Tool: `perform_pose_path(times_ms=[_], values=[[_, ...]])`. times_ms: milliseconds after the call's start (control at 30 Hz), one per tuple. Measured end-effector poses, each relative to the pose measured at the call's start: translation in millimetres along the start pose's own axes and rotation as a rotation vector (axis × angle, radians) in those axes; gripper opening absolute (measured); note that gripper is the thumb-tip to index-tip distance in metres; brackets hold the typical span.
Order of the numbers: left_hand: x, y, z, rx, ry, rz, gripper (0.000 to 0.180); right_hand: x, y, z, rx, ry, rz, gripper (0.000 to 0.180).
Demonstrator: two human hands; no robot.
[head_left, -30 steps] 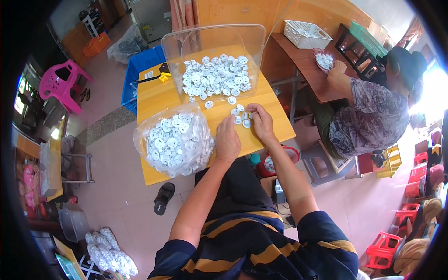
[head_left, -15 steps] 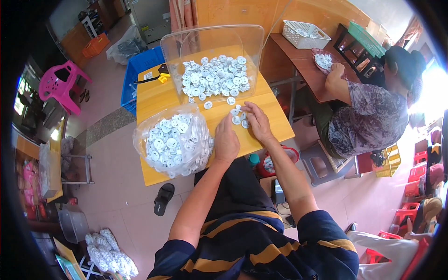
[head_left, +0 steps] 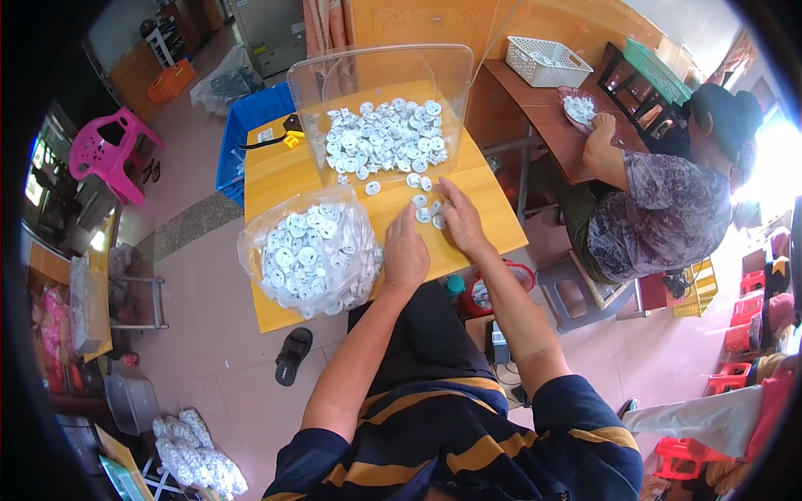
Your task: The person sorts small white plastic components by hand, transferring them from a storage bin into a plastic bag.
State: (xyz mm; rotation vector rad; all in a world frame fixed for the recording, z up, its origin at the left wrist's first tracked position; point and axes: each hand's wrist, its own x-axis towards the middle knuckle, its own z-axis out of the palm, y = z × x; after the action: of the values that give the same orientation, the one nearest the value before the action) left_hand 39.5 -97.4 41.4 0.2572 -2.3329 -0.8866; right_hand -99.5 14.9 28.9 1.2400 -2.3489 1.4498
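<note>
Discs of white plastic (head_left: 422, 215) lie in a small loose cluster between the hands, toward the right edge of the table (head_left: 267, 188). The left hand (head_left: 406, 255) is beside them, fingers close together; the right hand (head_left: 462, 221) is on their other side, fingers slightly parted. Whether either pinches a disc, I cannot tell. Judged by amounts, only a handful is out for handling: large heaps lie in the clear tub (head_left: 376, 51) near the far edge and the translucent bag (head_left: 357, 221) at the near left corner. Which heap is finished is unclear.
</note>
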Motion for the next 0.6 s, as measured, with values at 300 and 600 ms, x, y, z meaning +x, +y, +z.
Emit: perform_pose_path(times_ms=[300, 600], values=[[0.3, -0.1, -1.7, -0.002, -0.005, -0.002, 0.059, -0.8, -3.2, -4.4, 0.281, -0.009, 0.292, 0.045], [-1.0, -3.0, -0.2, -0.053, 0.013, -0.003, 0.06, 7.9, -33.4, 7.0, -0.198, -0.095, -0.247, 0.034]])
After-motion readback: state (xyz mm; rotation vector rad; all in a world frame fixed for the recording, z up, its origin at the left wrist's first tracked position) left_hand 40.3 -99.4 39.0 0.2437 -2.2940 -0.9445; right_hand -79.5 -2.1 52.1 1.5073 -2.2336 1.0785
